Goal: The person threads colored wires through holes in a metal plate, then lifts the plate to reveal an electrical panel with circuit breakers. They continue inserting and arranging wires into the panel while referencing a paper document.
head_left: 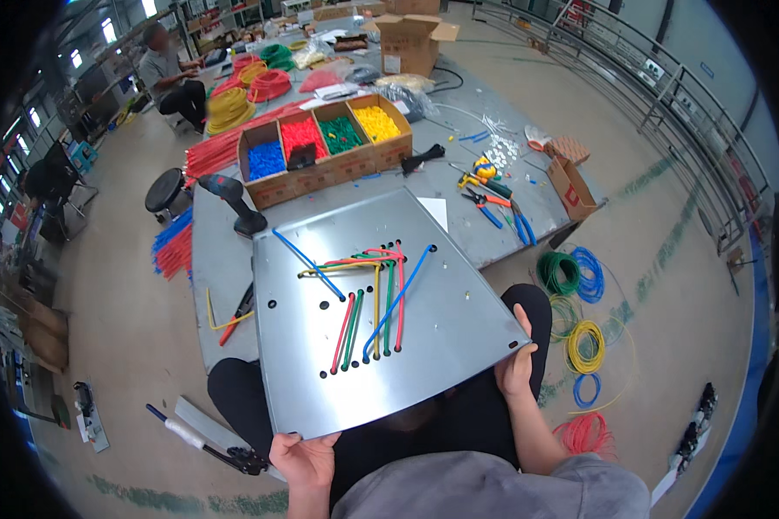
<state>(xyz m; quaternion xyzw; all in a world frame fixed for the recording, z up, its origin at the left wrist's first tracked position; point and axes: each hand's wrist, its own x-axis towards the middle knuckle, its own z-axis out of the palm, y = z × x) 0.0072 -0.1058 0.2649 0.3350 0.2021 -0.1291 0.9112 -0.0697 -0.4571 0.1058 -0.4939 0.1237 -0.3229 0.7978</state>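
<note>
A flat grey metal panel (459,320) lies tilted across my lap, its far side by the workbench. My left hand (305,460) grips its near left corner, thumb on the upper face. At the near right corner, my right hand (518,359) pinches the panel's edge. Insulated wires run between black-ringed holes in the panel: a blue wire (398,303), a red wire (341,336), a green wire (352,333) and a yellow wire (376,311) among them. Another blue wire (307,264) slants over the upper left. The panel's underside is hidden.
On the bench, a cardboard box (273,189) holds blue, red, green and yellow small parts. A cordless drill (234,205) stands left of it; pliers (521,227) lie right. Wire coils (586,346) rest on the floor. Another person (171,78) sits at the far left.
</note>
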